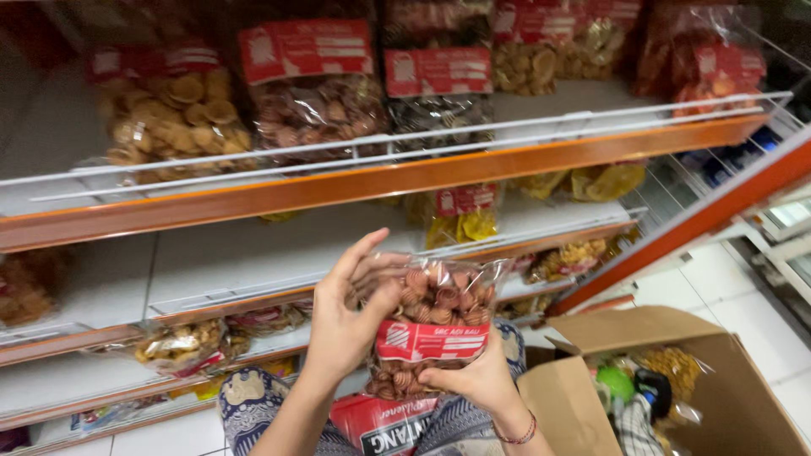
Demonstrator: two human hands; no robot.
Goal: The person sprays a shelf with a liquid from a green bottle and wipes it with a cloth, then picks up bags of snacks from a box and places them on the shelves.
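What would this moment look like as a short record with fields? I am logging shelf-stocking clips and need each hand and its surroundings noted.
left hand: grips the upper left side of the snack bag, fingers spread
right hand: supports the bag from below
snack bag: clear, red label, round brown snacks, held upright before the shelves
top shelf: orange edge, white wire rail, several snack bags behind it
box: open cardboard, lower right, holding more goods
lap: another red packet under the held bag

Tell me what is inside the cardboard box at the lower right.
The cardboard box holds a clear bag of yellowish snacks, something green and a dark item. Its walls hide anything deeper.
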